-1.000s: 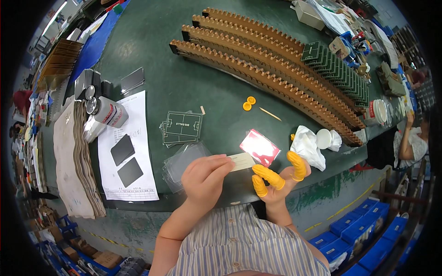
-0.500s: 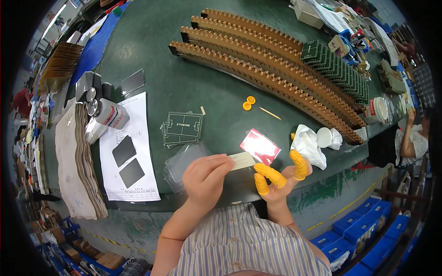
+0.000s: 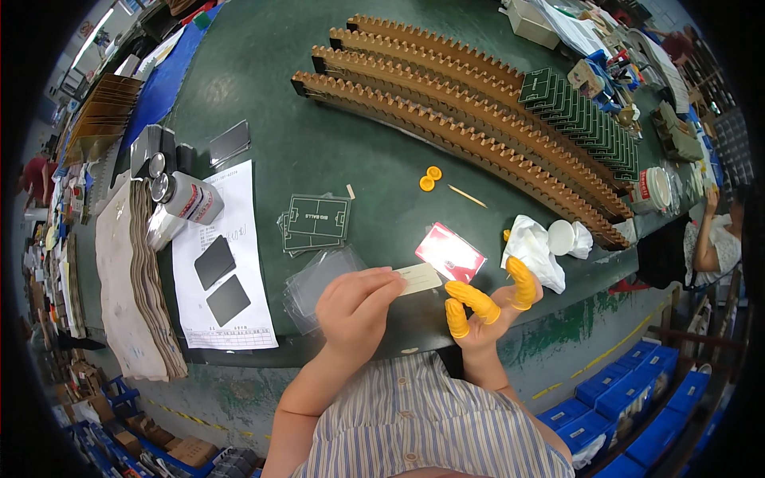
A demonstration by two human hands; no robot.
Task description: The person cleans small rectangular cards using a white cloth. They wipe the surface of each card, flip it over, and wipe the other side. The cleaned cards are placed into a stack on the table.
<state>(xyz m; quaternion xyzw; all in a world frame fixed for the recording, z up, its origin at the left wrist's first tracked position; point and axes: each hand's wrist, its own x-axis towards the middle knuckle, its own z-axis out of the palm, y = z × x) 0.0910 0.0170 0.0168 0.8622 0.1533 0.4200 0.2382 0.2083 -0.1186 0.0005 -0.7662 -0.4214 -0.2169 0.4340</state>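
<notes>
My left hand (image 3: 358,309) pinches a small cream-coloured card (image 3: 420,278) between thumb and fingers, close to the table's near edge. Just right of the card is my right hand (image 3: 490,315), its fingers spread apart with nothing seen in them. Yellow finger cots (image 3: 475,301) cover its thumb and some fingers. Beyond the card lies a shiny red-and-white packet (image 3: 450,253). Clear plastic sheets (image 3: 307,291) lie partly beneath my left hand. A small stack of dark green cards with white field lines (image 3: 319,217) sits farther off.
Long notched wooden racks (image 3: 446,119) cross the far side, with many green cards (image 3: 586,119) standing at their right end. Two rolled yellow finger cots (image 3: 428,183) and a wooden toothpick (image 3: 468,197) lie mid-table. White cloth (image 3: 532,251) is at right; a metal-capped bottle (image 3: 195,199) stands left.
My right hand has shifted slightly right, widening the gap between its fingertips and the card. My left hand and the card have stayed in place.
</notes>
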